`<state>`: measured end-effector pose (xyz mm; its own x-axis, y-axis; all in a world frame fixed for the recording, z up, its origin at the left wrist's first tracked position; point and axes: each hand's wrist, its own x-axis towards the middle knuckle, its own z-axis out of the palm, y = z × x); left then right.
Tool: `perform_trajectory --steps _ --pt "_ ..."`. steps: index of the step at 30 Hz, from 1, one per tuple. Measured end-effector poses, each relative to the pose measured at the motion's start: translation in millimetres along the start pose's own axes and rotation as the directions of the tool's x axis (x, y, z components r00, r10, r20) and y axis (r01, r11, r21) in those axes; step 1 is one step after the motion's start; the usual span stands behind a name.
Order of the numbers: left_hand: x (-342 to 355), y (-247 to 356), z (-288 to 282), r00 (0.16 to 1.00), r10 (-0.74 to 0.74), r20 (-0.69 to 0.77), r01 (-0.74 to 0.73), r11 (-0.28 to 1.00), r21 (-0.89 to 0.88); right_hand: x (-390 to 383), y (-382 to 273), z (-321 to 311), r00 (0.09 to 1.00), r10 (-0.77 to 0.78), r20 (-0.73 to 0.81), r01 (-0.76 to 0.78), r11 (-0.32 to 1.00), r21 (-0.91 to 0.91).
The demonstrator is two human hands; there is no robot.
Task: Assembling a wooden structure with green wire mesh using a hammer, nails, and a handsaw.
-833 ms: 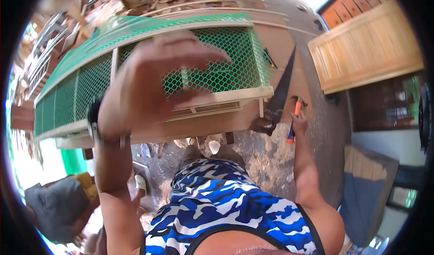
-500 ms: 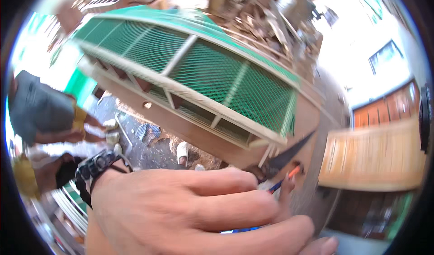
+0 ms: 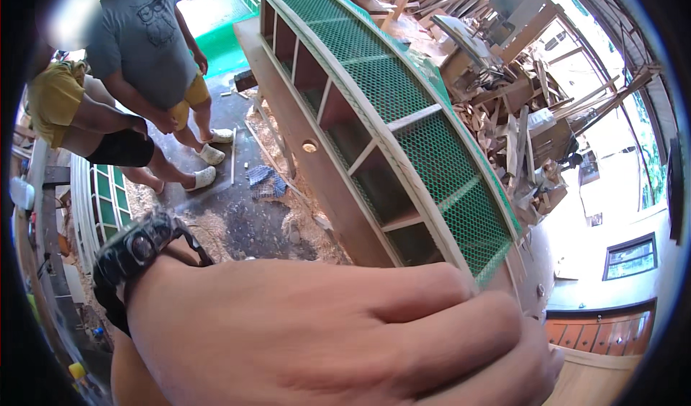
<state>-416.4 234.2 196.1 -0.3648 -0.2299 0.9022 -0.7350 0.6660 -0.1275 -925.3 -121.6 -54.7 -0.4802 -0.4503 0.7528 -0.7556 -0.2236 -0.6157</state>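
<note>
My left hand (image 3: 324, 327) fills the lower middle, very close, its back toward me and a black watch (image 3: 144, 247) on the wrist. Its fingers bend away to the right and lie against one another. Their tips are hidden, and what they hold, if anything, cannot be seen. Beyond the knuckles stands a long wooden frame (image 3: 389, 154) with green mesh (image 3: 389, 82) and open compartments along its side. The hand overlaps the near end of this frame in the picture; whether it touches cannot be told. My right hand is out of view.
Two people stand at the left, one in a grey shirt (image 3: 147, 39), the other in yellow shorts (image 3: 54, 104). Wood shavings (image 3: 317, 211) and a blue cloth (image 3: 266, 181) lie on the floor. Scrap wood (image 3: 518, 104) is heaped at the back right. A wooden panel (image 3: 597, 377) is at lower right.
My view has swung, so the mesh frame now slants steeply and the people appear larger. My left hand's fingers look more bent. The hand with an orange-tipped tool beyond it no longer shows.
</note>
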Motion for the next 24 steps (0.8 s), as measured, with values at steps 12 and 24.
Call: perform_trajectory --steps 12,24 --pt "-118 82 -78 0.641 -0.666 0.382 0.656 0.733 0.178 -123 -373 101 0.286 -0.726 0.625 0.324 0.687 0.65" --pt "-360 392 -138 -0.111 -0.763 0.637 0.915 0.172 0.365 -229 -431 190 0.515 -0.487 0.706 0.631 0.773 0.073"
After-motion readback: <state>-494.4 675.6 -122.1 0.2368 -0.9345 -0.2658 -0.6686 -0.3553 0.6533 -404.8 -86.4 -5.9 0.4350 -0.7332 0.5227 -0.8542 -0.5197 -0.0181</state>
